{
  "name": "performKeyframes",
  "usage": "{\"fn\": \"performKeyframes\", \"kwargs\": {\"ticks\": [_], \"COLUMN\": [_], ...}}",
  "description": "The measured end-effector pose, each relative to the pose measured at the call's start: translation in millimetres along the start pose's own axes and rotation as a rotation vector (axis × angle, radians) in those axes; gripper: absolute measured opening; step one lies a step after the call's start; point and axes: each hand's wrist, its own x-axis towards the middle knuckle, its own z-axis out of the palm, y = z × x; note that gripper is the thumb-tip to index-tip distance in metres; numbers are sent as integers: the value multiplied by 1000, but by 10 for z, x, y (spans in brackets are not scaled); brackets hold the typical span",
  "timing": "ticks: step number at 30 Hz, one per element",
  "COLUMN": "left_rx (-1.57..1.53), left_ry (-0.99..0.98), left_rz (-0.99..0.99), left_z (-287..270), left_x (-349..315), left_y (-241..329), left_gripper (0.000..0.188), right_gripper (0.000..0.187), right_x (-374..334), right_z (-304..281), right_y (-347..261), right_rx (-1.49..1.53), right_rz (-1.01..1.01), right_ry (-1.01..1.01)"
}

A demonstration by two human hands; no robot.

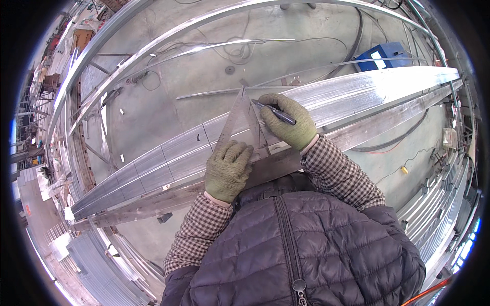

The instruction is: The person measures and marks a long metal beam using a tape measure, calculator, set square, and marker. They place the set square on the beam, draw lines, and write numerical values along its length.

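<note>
A long silvery metal profile [184,151] lies across in front of me, with several dark lines drawn across its left part. On it rests a triangular set square [236,121], its tip pointing away from me. My left hand [227,171], in a green work glove, presses down on the near left corner of the set square, fingers laid flat and spread. My right hand [292,121], gloved alike, is closed around a dark marker pen [282,115]. The pen's tip is at the set square's right edge, near its far end; whether it touches the metal I cannot tell.
A rusty-looking beam [380,122] runs along the near side of the profile. Curved metal bars [204,21] arch over the floor beyond. A blue box-shaped machine [384,56] stands far right, cables [352,38] lie on the floor, and stacked metal lengths [434,204] lie at right.
</note>
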Motion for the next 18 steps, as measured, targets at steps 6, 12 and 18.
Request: {"fn": "performKeyframes", "kwargs": {"ticks": [6, 12, 18], "left_rx": [-42, -56, -70], "left_ry": [-6, 10, 5], "left_rz": [15, 38, 50], "left_z": [21, 9, -15], "left_x": [-12, 17, 27], "left_y": [-50, -70, -90], "left_gripper": [51, 49, 51], "right_gripper": [31, 29, 30], "right_x": [-17, -420, -967], "right_z": [-33, -232, -526], "right_y": [-56, -123, -204], "right_rx": [-18, -21, -24], "right_rz": [-20, 39, 2], "right_ry": [-19, -143, -290]}}
